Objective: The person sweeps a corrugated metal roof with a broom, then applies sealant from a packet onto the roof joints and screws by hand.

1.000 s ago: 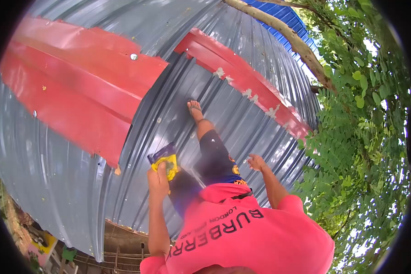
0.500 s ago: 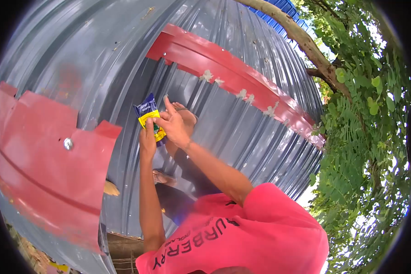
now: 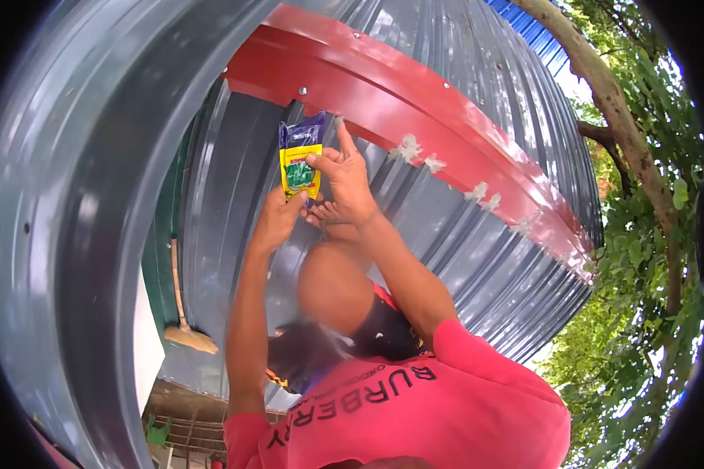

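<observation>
A dark blue and yellow packet [image 3: 299, 156] with a green patch on its front is held up between my hands. My left hand [image 3: 278, 219] pinches its lower end, the thumb lying on the front. My right hand [image 3: 347, 178] grips its right edge with the thumb on the front, while the index finger points up with a grey smear at its tip. Just beyond the packet runs a red metal flashing strip [image 3: 399, 86]. Grey-white putty-like patches [image 3: 405, 148] stick to the strip's lower edge.
Corrugated grey roof sheets [image 3: 438, 203] slope around me, and my bare foot [image 3: 325, 213] rests on them. A broom [image 3: 188, 336] shows at lower left. To the right, a tree branch [image 3: 610, 86] and leaves [image 3: 641, 258] hang close to the roof.
The packet and both hands have moved up and right in view, and the packet's front now faces me more squarely. My view has shifted; the broom and my raised knee show more.
</observation>
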Demonstrator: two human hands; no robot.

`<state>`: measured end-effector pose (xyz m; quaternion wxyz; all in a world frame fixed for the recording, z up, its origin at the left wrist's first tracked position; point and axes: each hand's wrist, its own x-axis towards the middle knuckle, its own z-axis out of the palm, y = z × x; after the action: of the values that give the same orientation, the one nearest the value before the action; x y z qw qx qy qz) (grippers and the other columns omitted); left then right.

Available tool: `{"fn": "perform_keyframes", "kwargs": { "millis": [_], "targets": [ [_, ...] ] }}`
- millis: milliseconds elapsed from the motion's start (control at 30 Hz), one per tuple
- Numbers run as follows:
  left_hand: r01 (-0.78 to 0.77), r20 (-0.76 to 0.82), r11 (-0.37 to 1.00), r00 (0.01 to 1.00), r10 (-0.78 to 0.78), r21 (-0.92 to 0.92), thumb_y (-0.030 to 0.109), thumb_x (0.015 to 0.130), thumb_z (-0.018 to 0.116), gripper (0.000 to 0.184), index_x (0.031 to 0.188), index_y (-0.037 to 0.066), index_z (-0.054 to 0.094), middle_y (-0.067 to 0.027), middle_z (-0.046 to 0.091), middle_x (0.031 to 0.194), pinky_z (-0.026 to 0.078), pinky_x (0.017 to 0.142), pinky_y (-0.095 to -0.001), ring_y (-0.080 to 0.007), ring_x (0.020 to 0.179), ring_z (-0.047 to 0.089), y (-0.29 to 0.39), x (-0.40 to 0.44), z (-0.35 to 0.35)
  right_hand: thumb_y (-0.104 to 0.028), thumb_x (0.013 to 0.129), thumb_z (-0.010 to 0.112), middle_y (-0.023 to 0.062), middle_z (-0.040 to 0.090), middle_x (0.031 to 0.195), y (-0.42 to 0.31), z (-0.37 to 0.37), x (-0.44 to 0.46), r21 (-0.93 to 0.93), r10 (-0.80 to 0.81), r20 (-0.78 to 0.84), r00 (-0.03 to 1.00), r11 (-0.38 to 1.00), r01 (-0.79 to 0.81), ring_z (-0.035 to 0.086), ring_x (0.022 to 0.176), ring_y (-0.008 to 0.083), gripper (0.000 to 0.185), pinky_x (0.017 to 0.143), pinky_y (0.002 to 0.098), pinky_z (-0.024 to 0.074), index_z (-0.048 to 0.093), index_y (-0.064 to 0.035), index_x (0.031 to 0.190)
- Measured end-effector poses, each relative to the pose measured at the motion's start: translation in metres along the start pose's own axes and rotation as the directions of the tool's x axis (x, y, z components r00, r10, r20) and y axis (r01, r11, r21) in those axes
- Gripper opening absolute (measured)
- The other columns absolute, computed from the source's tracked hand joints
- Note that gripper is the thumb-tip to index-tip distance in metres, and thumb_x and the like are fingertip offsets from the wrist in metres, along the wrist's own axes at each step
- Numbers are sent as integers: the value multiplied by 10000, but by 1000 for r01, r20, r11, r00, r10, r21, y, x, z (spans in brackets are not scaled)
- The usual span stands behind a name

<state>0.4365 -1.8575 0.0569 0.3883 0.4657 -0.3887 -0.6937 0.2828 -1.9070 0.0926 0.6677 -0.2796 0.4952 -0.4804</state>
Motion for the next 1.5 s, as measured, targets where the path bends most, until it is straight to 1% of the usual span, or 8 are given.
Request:
{"fn": "perform_keyframes", "kwargs": {
  "millis": [133,367,500,533,633,1233,1433,1500],
  "targets": [
    [5,-79,998,997,0,61,144,1007,444,201,889,46,573,24,530,723,369,549,-277,-75,610,450,-34,53,-3,21,878,725,77,711,1077,12,-30,46,-39,-15,101,995,999,19,657,1015,132,1051,973,294,497,-16,-12,1623],
    [-25,-265,998,963,41,63,109,1007,389,179,913,68,535,48,446,699,278,506,-226,-32,569,343,-85,102,-3,59,825,743,80,641,1153,35,-52,94,-111,-66,252,965,989,97,637,1056,155,1149,957,309,521,-84,-29,1617],
    [71,-232,929,973,16,362,168,992,441,301,1161,-1,624,-83,674,838,469,663,-334,-144,779,610,-65,101,-2,43,847,743,54,643,1178,50,-57,110,-128,-41,241,970,989,74,636,1058,132,1098,954,303,516,-24,-34,1629],
    [215,-203,849,970,-130,483,180,997,494,359,1296,3,588,-130,710,1000,499,788,-361,-184,921,650,-50,98,-4,54,851,724,60,644,1163,48,-55,111,-59,-45,233,971,996,60,648,1023,135,1075,933,305,529,-15,-29,1628],
    [26,-247,977,969,28,210,183,999,541,361,1314,9,571,-137,704,1038,509,805,-368,-193,936,662,-53,102,-3,61,854,706,87,638,1173,45,-62,112,-180,51,331,942,984,9,634,1042,147,1075,927,301,518,-44,-12,1621],
    [78,-244,875,969,47,478,204,1047,498,271,1198,-6,579,-135,654,824,474,628,-378,-197,673,624,-50,134,54,42,919,665,87,633,957,20,-130,109,-50,-58,95,994,997,63,621,840,108,1021,729,260,532,-53,-89,1633],
    [27,-173,928,984,40,371,244,1060,507,304,1214,-9,574,-132,678,886,513,673,-369,-201,754,678,-50,134,61,62,901,667,78,647,1038,14,-135,107,-89,-103,99,990,990,112,617,890,104,1015,797,262,528,-6,-106,1643],
    [12,-165,984,986,19,180,270,1061,518,318,1206,-6,579,-123,678,901,529,711,-345,-189,778,677,-49,135,66,64,901,663,67,650,1011,7,-135,107,-146,-109,112,988,981,125,617,894,100,1009,807,260,524,4,-110,1645]
  ]
}}
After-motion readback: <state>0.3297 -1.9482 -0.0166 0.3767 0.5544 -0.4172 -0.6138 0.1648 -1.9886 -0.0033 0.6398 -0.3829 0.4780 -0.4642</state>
